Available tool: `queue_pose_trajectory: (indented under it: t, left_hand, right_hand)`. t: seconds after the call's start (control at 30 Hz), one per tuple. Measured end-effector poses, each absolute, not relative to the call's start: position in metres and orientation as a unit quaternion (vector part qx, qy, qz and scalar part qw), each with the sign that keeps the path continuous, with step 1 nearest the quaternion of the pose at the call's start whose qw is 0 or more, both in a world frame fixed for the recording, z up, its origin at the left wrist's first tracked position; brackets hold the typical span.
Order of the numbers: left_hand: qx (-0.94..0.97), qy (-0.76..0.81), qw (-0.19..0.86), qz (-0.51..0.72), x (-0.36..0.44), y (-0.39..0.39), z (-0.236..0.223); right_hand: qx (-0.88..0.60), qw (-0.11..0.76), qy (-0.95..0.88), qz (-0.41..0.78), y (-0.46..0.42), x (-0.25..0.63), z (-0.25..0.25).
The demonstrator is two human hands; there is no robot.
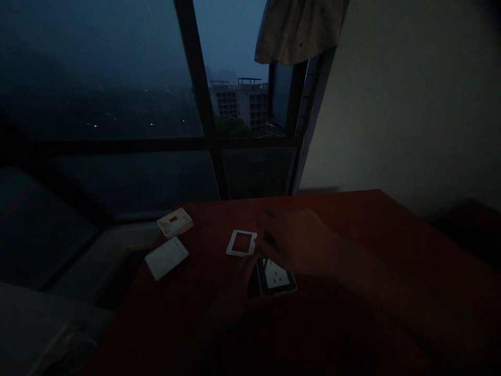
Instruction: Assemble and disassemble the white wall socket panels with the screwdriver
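A wall socket (276,277) with a white face and dark border lies on the red-brown table. My left hand (238,290), very dark in the shadow, is at the socket's left side with fingers and thumb around that edge. Over the socket's far edge is my right hand (303,237), its fingers curved to the left. Blur and poor light hide its fingertips and whether anything is between them. A white square frame (231,243) with an open middle lies just left of the right fingertips.
At the table's (332,203) left edge are a cream plate with a small rectangular opening (175,222) and a flat white plate (166,258). Behind the table stands a dark-framed window (211,141), with a hanging cloth (301,31) above and a pale wall (403,104) at right.
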State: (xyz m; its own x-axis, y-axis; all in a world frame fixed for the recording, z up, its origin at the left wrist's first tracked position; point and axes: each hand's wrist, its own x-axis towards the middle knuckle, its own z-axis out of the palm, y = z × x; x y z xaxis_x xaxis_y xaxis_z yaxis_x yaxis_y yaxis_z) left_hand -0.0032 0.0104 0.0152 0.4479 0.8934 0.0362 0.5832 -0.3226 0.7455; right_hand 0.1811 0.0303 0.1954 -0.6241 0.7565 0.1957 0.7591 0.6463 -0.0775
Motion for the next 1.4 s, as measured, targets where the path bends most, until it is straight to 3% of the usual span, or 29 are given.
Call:
queue_pose_trajectory:
  t: [0.13, 0.33, 0.53, 0.77, 0.97, 1.23, 1.4]
  left_hand:
    - [0.777, 0.48, 0.342, 0.224, -0.002, 0.009, 0.019]
    - [0.773, 0.485, 0.342, 0.222, -0.001, 0.009, 0.022]
    - [0.772, 0.486, 0.345, 0.22, 0.0, 0.009, 0.024]
    - [0.775, 0.484, 0.341, 0.22, -0.001, 0.01, 0.021]
    - [0.779, 0.475, 0.34, 0.226, -0.003, 0.011, 0.017]
    - [0.779, 0.471, 0.346, 0.228, -0.006, 0.012, 0.009]
    - [0.786, 0.457, 0.339, 0.241, -0.005, 0.012, 0.009]
  right_hand:
    - [-0.369, 0.114, -0.921, 0.049, 0.028, 0.184, 0.199]
    - [-0.418, 0.087, -0.904, -0.006, 0.031, 0.181, 0.198]
    - [-0.349, 0.123, -0.928, 0.05, 0.027, 0.183, 0.197]
    - [-0.45, 0.092, -0.888, -0.025, 0.03, 0.18, 0.194]
    - [-0.353, 0.099, -0.929, 0.044, 0.029, 0.184, 0.202]
    - [-0.431, 0.068, -0.899, -0.035, 0.032, 0.169, 0.198]
    - [-0.346, 0.061, -0.936, 0.019, 0.027, 0.174, 0.206]
